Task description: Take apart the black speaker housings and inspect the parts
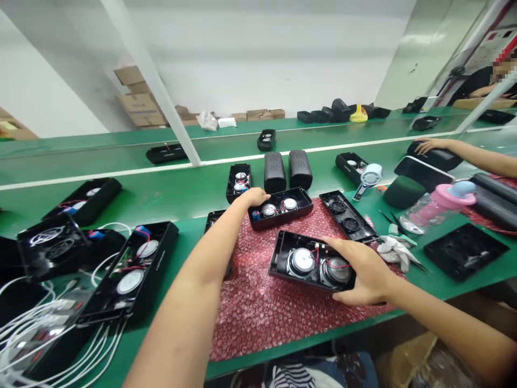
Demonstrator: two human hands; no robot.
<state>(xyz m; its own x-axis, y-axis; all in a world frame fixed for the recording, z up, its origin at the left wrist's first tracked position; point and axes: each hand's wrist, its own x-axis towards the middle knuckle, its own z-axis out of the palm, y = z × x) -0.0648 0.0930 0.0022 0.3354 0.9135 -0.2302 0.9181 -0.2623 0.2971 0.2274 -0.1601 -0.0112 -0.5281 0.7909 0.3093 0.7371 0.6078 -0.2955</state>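
My right hand (pixel 365 272) grips the right end of an open black speaker housing (pixel 280 253), thumb below and fingers over the top edge. Two round silver-backed drivers (pixel 302 261) and red wires show inside it. Farther forward, my left hand (pixel 256 197) is closed on the upper left edge of a second open speaker housing (pixel 281 217), which has two drivers and a blue part at its left end. Its fingertips are partly hidden inside. Under both lies red bubble wrap (pixel 258 307). A black speaker panel (pixel 348 215) with two round cones rests to the right.
Several open speaker housings (pixel 137 269) and white cables (pixel 36 323) crowd the left. Two closed black units (pixel 274 170) stand ahead. At right are a small fan (pixel 370 178), a pink-lidded bottle (pixel 440 207), white gloves (pixel 393 250), tweezers and a co-worker's hand (pixel 430 145) on a speaker.
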